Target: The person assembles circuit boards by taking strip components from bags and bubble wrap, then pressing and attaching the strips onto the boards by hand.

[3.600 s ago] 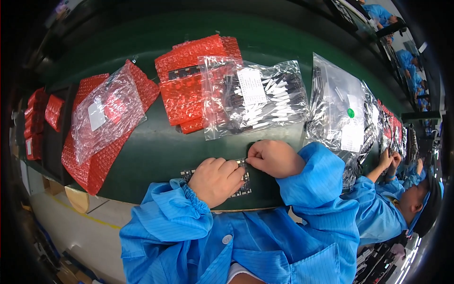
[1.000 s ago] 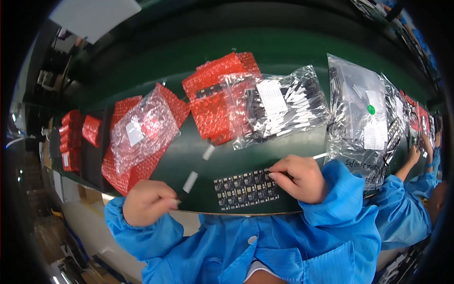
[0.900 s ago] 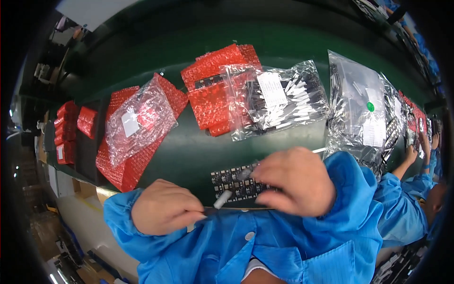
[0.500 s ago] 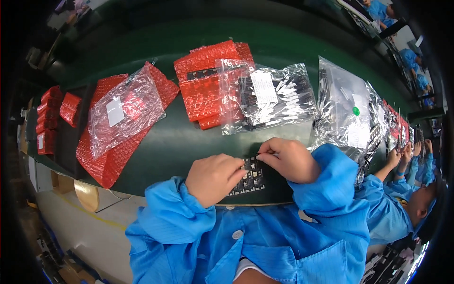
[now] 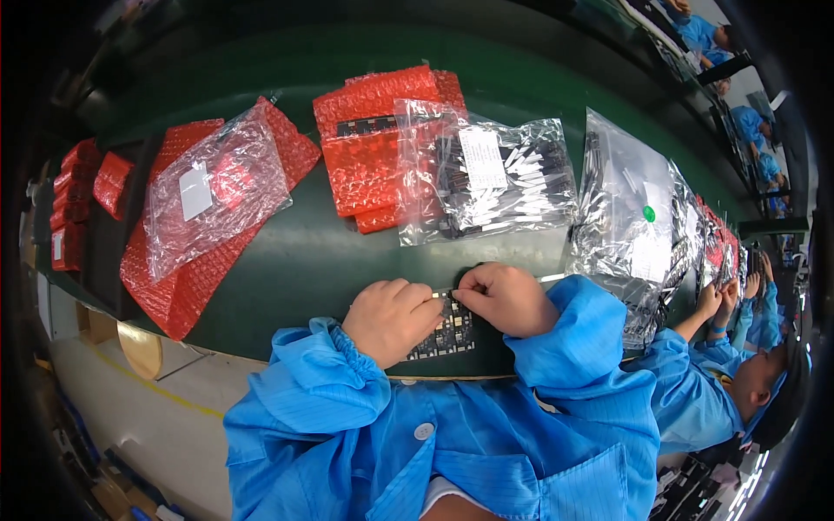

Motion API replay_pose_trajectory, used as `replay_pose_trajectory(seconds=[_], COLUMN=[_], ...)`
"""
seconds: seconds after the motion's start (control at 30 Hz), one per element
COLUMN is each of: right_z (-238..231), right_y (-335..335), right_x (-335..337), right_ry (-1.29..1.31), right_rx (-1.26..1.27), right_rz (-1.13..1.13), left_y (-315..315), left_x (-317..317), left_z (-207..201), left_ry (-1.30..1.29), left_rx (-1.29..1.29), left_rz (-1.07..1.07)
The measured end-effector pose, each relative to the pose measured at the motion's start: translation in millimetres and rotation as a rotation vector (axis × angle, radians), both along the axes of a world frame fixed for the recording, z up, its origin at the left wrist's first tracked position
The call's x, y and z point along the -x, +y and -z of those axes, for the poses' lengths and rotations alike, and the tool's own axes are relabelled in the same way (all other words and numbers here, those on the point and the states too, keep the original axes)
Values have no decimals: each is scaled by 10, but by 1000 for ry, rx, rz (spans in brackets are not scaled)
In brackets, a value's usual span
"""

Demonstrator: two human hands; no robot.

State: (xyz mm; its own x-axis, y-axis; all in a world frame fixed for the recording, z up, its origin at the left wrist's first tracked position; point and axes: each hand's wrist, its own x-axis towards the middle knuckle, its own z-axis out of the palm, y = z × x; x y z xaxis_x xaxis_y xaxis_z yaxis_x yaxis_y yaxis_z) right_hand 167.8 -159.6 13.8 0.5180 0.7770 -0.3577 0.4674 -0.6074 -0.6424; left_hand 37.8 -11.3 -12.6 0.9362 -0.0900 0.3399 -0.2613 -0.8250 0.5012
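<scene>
A dark circuit board point(image 5: 452, 334) with rows of pale components lies at the table's near edge, in front of my body. My left hand point(image 5: 395, 319) is closed over its left side, fingers bent and the thumb on the board. At the board's upper right corner, my right hand point(image 5: 508, 300) pinches thumb and forefinger together; what is between them is too small to make out. A thin white strip point(image 5: 552, 278) shows just beyond my right hand, and whether it joins what I pinch is hidden.
Beyond my hands lies a clear bag of black-and-white strips point(image 5: 530, 178), beside red bubble wrap point(image 5: 365, 178). Another clear bag point(image 5: 217, 191) rests on red wrap at left, near a black tray point(image 5: 113, 252). More bags point(image 5: 630, 208) are at right, where a co-worker point(image 5: 712, 391) sits close.
My right hand has shifted slightly left along the board's top edge, closer to my left hand. The whole view has turned a little. My left hand stays at the board.
</scene>
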Motion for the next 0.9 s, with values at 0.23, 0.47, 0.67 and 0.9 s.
replay_pose_trajectory(seconds=[0.23, 0.47, 0.67, 0.9], right_z=[-24, 12, 28, 23], right_y=[24, 9, 26, 47], right_x=[-6, -23, 36, 51], right_ry=[27, 26, -96, -105], right_rx=[29, -3, -10, 3], right_rz=[7, -10, -10, 2], left_y=[1, -2, -2, -4], left_x=[-10, -7, -2, 3], left_z=[-2, -8, -20, -25], left_ry=[9, 11, 23, 42], left_rx=[7, 4, 8, -20], left_rz=[2, -4, 2, -4])
